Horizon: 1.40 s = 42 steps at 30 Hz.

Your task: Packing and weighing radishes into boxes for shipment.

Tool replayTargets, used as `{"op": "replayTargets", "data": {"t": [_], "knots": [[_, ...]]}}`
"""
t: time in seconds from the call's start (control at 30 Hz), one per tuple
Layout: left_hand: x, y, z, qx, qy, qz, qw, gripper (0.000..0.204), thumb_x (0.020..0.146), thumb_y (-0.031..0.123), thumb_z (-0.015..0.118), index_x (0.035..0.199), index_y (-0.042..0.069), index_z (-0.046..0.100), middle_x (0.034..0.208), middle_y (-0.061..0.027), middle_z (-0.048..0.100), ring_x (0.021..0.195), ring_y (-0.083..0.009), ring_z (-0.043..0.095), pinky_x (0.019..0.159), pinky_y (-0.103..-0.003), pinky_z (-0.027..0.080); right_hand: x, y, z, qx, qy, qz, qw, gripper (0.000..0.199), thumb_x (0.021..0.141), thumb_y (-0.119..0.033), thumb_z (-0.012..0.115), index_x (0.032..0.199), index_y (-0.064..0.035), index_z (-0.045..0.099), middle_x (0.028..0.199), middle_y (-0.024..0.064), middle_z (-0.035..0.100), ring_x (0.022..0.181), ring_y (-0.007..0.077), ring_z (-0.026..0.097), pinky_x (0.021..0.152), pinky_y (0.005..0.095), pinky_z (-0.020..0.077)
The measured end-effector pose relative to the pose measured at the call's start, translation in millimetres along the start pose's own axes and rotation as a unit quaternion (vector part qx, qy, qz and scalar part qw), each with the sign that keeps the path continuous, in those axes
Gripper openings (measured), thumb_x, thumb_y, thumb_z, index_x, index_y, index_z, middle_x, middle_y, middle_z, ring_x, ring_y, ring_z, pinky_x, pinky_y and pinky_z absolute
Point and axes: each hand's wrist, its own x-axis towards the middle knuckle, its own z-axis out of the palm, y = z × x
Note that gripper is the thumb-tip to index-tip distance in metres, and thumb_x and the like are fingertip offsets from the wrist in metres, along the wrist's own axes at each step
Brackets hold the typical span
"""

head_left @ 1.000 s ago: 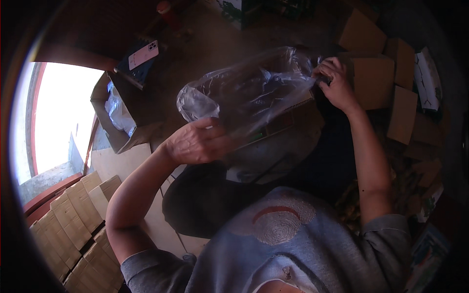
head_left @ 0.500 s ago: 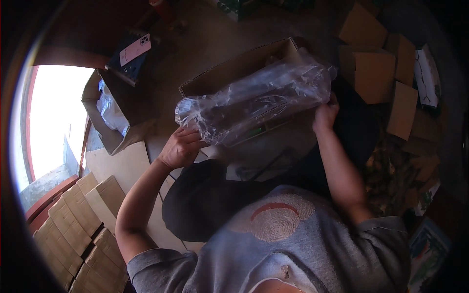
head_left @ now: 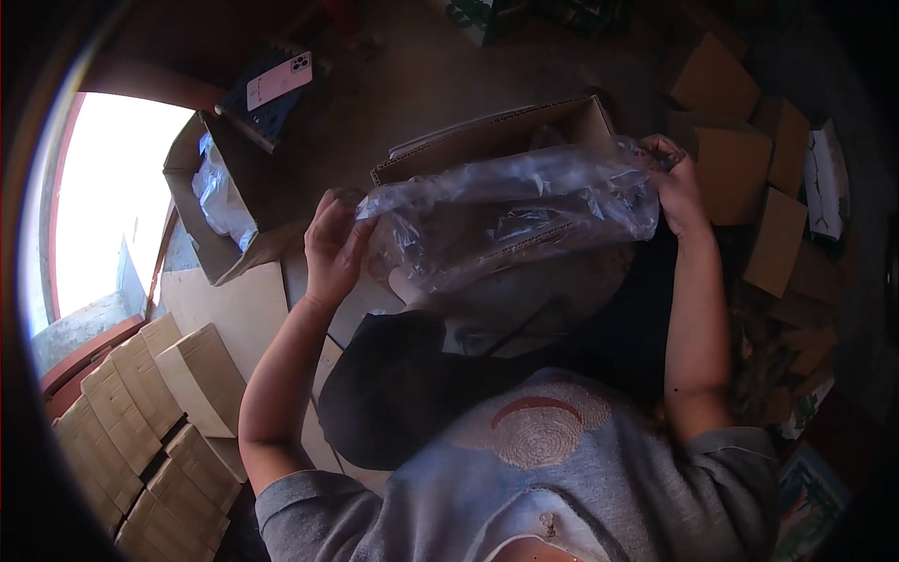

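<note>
A clear plastic bag (head_left: 524, 201) lies stretched across the open cardboard box (head_left: 567, 126) in front of me, covering much of its opening. The far wall and corners of that box show behind the film. At the bag's left end, my left hand (head_left: 332, 245) pinches the edge between thumb and fingers. My right hand (head_left: 681, 187) grips the opposite end, fingers curled beside the box's right corner. The film hangs wrinkled between both hands. What lies inside the box is hard to make out.
Left of me stands an open carton (head_left: 192, 248) with crumpled plastic inside. Beyond it a pink phone (head_left: 279, 81) rests on a dark blue object. Stacked flat cartons (head_left: 131, 398) fill the lower left. Several brown boxes (head_left: 730, 173) and a white box (head_left: 826, 178) stand at right.
Both hands have moved away from my body, from the bag's near side to its far corners. The film is now drawn flatter over the box. The whole view has shifted slightly.
</note>
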Motion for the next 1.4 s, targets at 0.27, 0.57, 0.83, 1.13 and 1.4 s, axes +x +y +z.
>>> {"op": "replayTargets", "data": {"t": [0.27, 0.57, 0.83, 1.13, 1.4], "knots": [[37.3, -12.8, 10.9, -0.384, 0.068, -0.204, 0.898, 0.018, 0.104, 0.012, 0.051, 0.112, -0.001, 0.061, 0.101, -0.0039, 0.066, 0.09, -0.0091, 0.06, 0.083, -0.025, 0.049, 84.5, 0.5, 16.7, 0.105, 0.047, -0.088, 0.989, 0.011, 0.099, -0.011, 0.061, 0.105, -0.0028, 0.065, 0.098, -0.0032, 0.064, 0.093, 0.0054, 0.055, 0.086, 0.0234, 0.0445], [27.9, -45.6, 75.2, -0.498, 0.051, -0.385, 0.775, 0.028, 0.104, 0.017, 0.046, 0.123, -0.002, 0.05, 0.104, -0.0133, 0.066, 0.091, -0.0215, 0.069, 0.079, -0.034, 0.06, 94.5, 59.9, 55.3, 0.313, -0.086, 0.234, 0.916, 0.049, 0.102, -0.041, 0.047, 0.135, -0.0063, 0.054, 0.129, 0.0083, 0.06, 0.116, 0.0223, 0.059, 0.099, 0.0351, 0.0471], [3.3, -40.3, 57.2, -0.698, -0.087, -0.378, 0.602, 0.073, 0.099, 0.061, 0.043, 0.15, 0.01, 0.034, 0.151, -0.0128, 0.044, 0.134, -0.0335, 0.047, 0.112, -0.052, 0.038, 24.6, 6.2, 31.8, 0.409, 0.054, 0.33, 0.849, 0.036, 0.104, -0.026, 0.044, 0.133, -0.0065, 0.055, 0.125, 0.0063, 0.062, 0.108, 0.018, 0.061, 0.09, 0.0321, 0.0516], [-32.2, 4.7, 4.0, -0.612, -0.173, -0.399, 0.66, 0.064, 0.092, 0.005, 0.067, 0.148, 0.012, 0.036, 0.137, -0.0082, 0.054, 0.119, -0.0208, 0.059, 0.091, -0.038, 0.055, -34.5, 28.1, 9.7, 0.447, 0.043, 0.149, 0.881, 0.035, 0.097, -0.01, 0.058, 0.132, -0.0098, 0.054, 0.12, 0.0054, 0.062, 0.105, 0.0175, 0.06, 0.075, 0.0316, 0.0501], [-24.7, 23.7, 15.6, -0.522, -0.231, -0.42, 0.705, 0.089, 0.084, -0.012, 0.069, 0.154, 0.023, 0.025, 0.132, -0.0056, 0.055, 0.111, -0.0186, 0.061, 0.079, -0.029, 0.058, -30.4, 49.6, 41.8, 0.441, 0.292, 0.159, 0.834, 0.029, 0.098, -0.008, 0.045, 0.122, -0.0076, 0.06, 0.078, -0.0044, 0.058, 0.052, 0.0059, 0.037, 0.047, 0.0206, 0.0265]]}}
